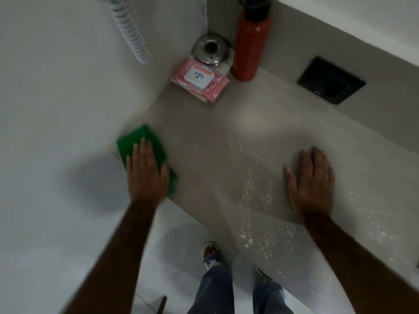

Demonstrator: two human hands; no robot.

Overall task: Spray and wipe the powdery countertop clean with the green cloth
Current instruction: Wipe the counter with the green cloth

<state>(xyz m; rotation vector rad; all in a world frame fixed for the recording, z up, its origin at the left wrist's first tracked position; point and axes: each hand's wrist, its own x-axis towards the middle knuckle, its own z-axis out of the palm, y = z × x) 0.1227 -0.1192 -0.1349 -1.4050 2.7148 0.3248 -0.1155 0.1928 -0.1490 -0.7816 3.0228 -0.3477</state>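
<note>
My left hand [146,171] is lying palm-down on the green cloth [136,143], fingers [139,150] stretched out flat and close together, pressing the cloth rather than gripping it. The cloth is sitting at the left end of the counter [204,143], against the white wall [56,75], near the front edge. Its outline is smeared by motion blur, and my hand is covering much of its near half, so its folds are hard to make out; its long axis is running diagonally, from the far left toward the near right.

A ribbed white hose [130,30] is hanging on the wall, its top cut off by the frame. In the far corner a pink wipes pack [200,81] is lying flat, with a round steel lid-like object [209,49] partly behind it and a red bottle [248,46] standing upright just beside; the bottle's dark cap is cropped at the top.

White powder [254,196] is lying scattered in a band across the middle and near right of the counter, between my two hands.

My right hand [311,184] is resting palm-down on the bare counter, fingers straight and together, holding nothing. A dark square panel [331,80] is set in the back wall. Below, my legs and one sandalled foot [210,252] are partly showing on the floor; the other foot is hidden by the counter edge.
</note>
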